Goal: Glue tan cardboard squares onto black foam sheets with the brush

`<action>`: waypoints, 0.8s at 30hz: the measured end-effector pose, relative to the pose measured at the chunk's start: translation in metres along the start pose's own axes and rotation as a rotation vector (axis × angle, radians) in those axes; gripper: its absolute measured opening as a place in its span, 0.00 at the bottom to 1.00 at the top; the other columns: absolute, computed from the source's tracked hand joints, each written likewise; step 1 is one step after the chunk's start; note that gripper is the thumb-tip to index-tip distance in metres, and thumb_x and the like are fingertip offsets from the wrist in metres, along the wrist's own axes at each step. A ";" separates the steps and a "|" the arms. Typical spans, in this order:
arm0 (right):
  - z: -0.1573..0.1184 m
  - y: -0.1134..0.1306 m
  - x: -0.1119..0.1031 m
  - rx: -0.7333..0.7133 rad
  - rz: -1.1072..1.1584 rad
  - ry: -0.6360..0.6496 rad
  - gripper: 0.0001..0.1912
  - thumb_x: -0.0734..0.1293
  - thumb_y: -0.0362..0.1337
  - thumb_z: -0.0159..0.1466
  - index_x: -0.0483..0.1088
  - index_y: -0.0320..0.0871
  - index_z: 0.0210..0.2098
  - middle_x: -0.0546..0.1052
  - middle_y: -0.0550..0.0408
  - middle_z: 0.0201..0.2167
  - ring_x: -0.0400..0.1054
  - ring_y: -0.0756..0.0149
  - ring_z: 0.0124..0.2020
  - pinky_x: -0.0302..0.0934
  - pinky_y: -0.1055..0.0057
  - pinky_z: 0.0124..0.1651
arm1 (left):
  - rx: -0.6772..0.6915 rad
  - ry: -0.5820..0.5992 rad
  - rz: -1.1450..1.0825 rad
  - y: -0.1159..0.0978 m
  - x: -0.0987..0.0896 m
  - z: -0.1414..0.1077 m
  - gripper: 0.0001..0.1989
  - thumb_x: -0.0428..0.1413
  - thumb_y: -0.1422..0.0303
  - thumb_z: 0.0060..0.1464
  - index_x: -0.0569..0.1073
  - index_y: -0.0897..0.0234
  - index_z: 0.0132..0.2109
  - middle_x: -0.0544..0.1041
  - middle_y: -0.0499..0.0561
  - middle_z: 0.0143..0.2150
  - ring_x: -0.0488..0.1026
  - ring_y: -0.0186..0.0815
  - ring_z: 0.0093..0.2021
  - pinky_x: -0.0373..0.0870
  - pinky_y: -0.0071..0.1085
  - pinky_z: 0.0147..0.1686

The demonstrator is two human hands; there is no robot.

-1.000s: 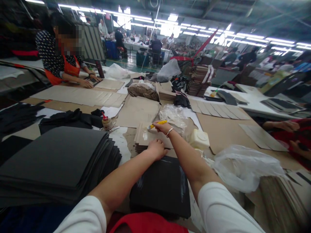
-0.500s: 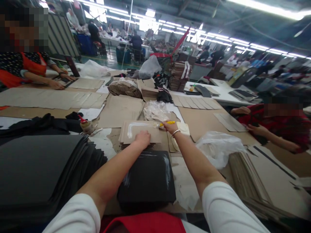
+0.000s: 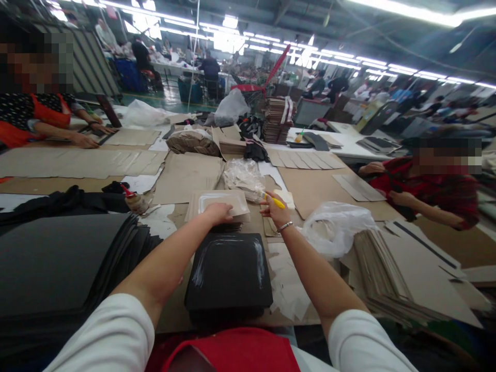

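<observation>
In my right hand (image 3: 277, 211) is a brush with a yellow handle (image 3: 276, 200), held just right of a small stack of beige cardboard pieces. On the top cardboard piece (image 3: 239, 197) a wet white band runs along its far and side edges. My left hand (image 3: 219, 213) grips that piece at its near edge, the fingers curled over it and the thumb out of sight. Nearer to me stands a stack of black pieces (image 3: 228, 274), with white streaks along the edges of the top one. A pale yellowish pad or container (image 3: 285, 198) lies partly behind my right hand.
Large black sheets (image 3: 58, 263) are piled at left, near a bottle with a red tip (image 3: 134, 200). A clear plastic bag (image 3: 335, 227) and stacked grey boards (image 3: 387, 263) lie at right. Co-workers sit left (image 3: 50, 119) and right (image 3: 430, 191).
My right hand has moved the brush off the cardboard's right edge, and the white band now extends along that side. My left hand stays at the near edge. The view has shifted slightly.
</observation>
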State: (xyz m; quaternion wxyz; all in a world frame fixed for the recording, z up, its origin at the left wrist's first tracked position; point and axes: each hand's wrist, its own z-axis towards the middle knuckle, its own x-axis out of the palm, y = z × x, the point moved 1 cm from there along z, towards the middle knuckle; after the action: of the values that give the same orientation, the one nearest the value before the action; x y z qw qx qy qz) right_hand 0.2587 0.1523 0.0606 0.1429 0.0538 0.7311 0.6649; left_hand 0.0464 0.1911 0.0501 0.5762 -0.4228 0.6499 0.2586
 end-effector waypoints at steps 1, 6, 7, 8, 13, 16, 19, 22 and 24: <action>-0.001 -0.004 0.006 0.004 -0.002 0.015 0.18 0.59 0.47 0.62 0.62 0.46 0.49 0.75 0.58 0.32 0.69 0.76 0.19 0.64 0.78 0.22 | -0.015 -0.021 0.000 -0.001 0.000 -0.005 0.18 0.50 0.63 0.55 0.70 0.61 0.52 0.74 0.55 0.50 0.72 0.41 0.49 0.66 0.31 0.45; -0.003 -0.025 0.044 -0.086 -0.174 0.152 0.13 0.60 0.45 0.62 0.60 0.44 0.41 0.74 0.59 0.28 0.70 0.75 0.23 0.63 0.80 0.24 | -0.250 -0.524 -0.151 0.014 -0.019 -0.042 0.15 0.46 0.73 0.54 0.70 0.67 0.47 0.74 0.60 0.47 0.72 0.41 0.48 0.67 0.33 0.46; -0.005 -0.025 0.052 -0.128 -0.197 0.164 0.12 0.61 0.45 0.61 0.60 0.44 0.39 0.75 0.58 0.29 0.71 0.75 0.25 0.63 0.80 0.26 | -0.311 -0.698 -0.226 0.018 -0.025 -0.053 0.14 0.47 0.73 0.52 0.70 0.68 0.45 0.74 0.60 0.45 0.71 0.41 0.48 0.67 0.34 0.47; -0.007 -0.022 0.060 -0.166 -0.204 0.167 0.11 0.61 0.44 0.61 0.60 0.44 0.38 0.75 0.58 0.29 0.71 0.74 0.27 0.63 0.79 0.27 | -0.356 -0.859 -0.312 0.022 -0.032 -0.064 0.14 0.48 0.73 0.51 0.71 0.67 0.44 0.75 0.59 0.44 0.71 0.41 0.48 0.67 0.34 0.48; -0.028 0.002 0.085 -0.219 -0.198 0.115 0.12 0.61 0.45 0.61 0.56 0.46 0.38 0.72 0.61 0.27 0.69 0.73 0.26 0.63 0.77 0.27 | -0.326 -1.147 -0.885 0.001 -0.038 -0.107 0.13 0.53 0.69 0.45 0.73 0.67 0.40 0.77 0.51 0.34 0.75 0.39 0.40 0.70 0.33 0.45; -0.041 0.011 0.072 -0.262 -0.254 -0.034 0.13 0.63 0.44 0.59 0.56 0.46 0.38 0.68 0.62 0.25 0.65 0.72 0.24 0.62 0.75 0.29 | -0.274 -1.060 -1.272 -0.027 -0.022 -0.122 0.17 0.57 0.65 0.43 0.73 0.67 0.42 0.77 0.50 0.34 0.75 0.37 0.37 0.73 0.32 0.40; -0.061 0.009 0.040 -0.310 -0.277 -0.132 0.13 0.64 0.43 0.58 0.56 0.46 0.37 0.66 0.61 0.25 0.63 0.71 0.25 0.60 0.74 0.31 | -0.223 -0.938 -1.570 -0.038 -0.007 -0.141 0.23 0.60 0.62 0.44 0.69 0.64 0.48 0.77 0.51 0.40 0.75 0.36 0.39 0.74 0.32 0.38; -0.094 -0.004 0.004 -0.342 -0.303 -0.148 0.14 0.64 0.44 0.57 0.56 0.46 0.37 0.66 0.62 0.24 0.62 0.70 0.25 0.60 0.73 0.31 | -0.247 -0.786 -1.726 -0.022 0.009 -0.162 0.20 0.55 0.54 0.50 0.69 0.63 0.45 0.76 0.51 0.39 0.75 0.33 0.35 0.73 0.27 0.30; -0.119 -0.018 -0.014 -0.331 -0.375 -0.127 0.14 0.63 0.45 0.58 0.56 0.47 0.37 0.67 0.61 0.24 0.63 0.69 0.25 0.60 0.71 0.32 | -0.364 -0.619 -1.697 -0.006 0.026 -0.174 0.20 0.53 0.51 0.51 0.70 0.65 0.39 0.75 0.49 0.32 0.72 0.30 0.27 0.69 0.24 0.23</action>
State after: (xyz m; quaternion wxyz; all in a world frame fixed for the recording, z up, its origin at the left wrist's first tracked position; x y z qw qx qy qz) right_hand 0.2407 0.0331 0.0535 0.3162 -0.0648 0.5992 0.7327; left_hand -0.0403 0.0386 0.0609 0.6455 -0.7538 -0.1120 -0.0507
